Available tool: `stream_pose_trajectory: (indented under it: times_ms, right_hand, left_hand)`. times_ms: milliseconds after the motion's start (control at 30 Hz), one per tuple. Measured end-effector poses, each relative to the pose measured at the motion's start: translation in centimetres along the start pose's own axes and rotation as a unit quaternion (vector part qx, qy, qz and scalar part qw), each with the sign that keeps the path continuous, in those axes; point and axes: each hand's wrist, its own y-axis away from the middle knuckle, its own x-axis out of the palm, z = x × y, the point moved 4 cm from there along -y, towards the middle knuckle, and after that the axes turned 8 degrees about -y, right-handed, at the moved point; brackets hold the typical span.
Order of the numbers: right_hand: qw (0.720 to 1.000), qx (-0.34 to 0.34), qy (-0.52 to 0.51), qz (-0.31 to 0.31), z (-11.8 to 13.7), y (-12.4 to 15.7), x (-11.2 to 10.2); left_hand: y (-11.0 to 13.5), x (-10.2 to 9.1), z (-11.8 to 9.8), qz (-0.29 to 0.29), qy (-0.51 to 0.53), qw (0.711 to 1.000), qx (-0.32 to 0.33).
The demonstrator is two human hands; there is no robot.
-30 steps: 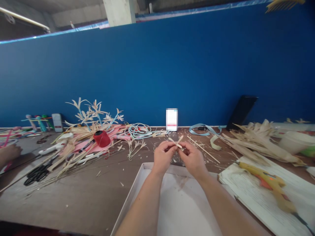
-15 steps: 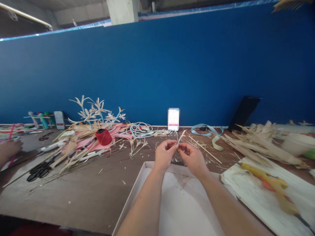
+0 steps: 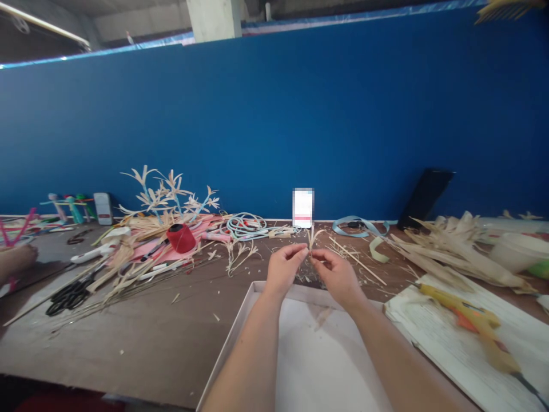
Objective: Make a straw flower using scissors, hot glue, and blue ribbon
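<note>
My left hand [image 3: 283,267] and my right hand [image 3: 337,276] meet above the far edge of a shallow white tray [image 3: 246,326]. Both pinch a small pale straw piece [image 3: 313,237] whose thin strips stick up between the fingertips. The fingers of each hand are closed on it. A yellow glue gun [image 3: 467,320] lies on a white board [image 3: 450,355] to the right of my right hand.
Black scissors [image 3: 68,294], a red thread spool [image 3: 182,238], straw flowers [image 3: 167,197] and coiled blue cord [image 3: 242,226] lie at the left. A heap of dry husks [image 3: 450,246] and a white bowl [image 3: 514,249] sit at the right. Another person's hand [image 3: 15,257] rests at the far left.
The straw piece has turned from lying crosswise to pointing upward between my fingertips. Both hands shifted slightly. The other person's hand at the left edge drew back a little.
</note>
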Motion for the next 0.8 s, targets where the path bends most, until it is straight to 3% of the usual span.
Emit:
stream_pose_trajectory:
  times_ms: [200, 433, 800]
  right_hand:
    - [0.999, -0.012, 0.029, 0.018, -0.2, 0.0, 0.1]
    - [0.998, -0.016, 0.050, 0.028, -0.6, -0.2, 0.1]
    - [0.999, 0.016, 0.034, 0.021, -0.4, 0.0, 0.0]
  left_hand:
    - [-0.1, 0.2, 0.3, 0.012, -0.005, 1.000, 0.011]
    - [-0.4, -0.1, 0.4, -0.013, -0.040, 0.999, 0.025]
    - [-0.4, -0.5, -0.6, -0.056, -0.123, 0.985, 0.106]
